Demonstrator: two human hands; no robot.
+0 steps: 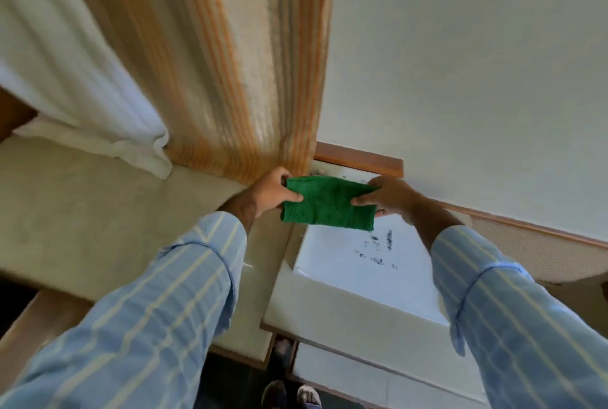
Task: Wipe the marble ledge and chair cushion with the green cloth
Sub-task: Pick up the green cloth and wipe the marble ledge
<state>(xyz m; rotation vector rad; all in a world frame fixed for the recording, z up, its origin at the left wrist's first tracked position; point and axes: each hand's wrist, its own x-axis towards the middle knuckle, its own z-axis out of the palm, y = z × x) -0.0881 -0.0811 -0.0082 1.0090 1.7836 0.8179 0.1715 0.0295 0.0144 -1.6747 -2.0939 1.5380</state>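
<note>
A folded green cloth (329, 204) is stretched between both hands in the middle of the head view. My left hand (271, 193) pinches its left edge and my right hand (388, 198) grips its right edge. The cloth hangs just above the far end of a pale marble ledge (371, 280) that has dark smudges on it. To the left lies a beige cushion (98, 211). Both forearms wear light blue striped sleeves.
An orange striped curtain (230, 63) hangs down to the cushion behind the hands, with a white sheer curtain (65, 63) to its left. A white wall (477, 63) with a wooden trim (358, 158) rises on the right. Feet (292, 395) show on a dark floor below.
</note>
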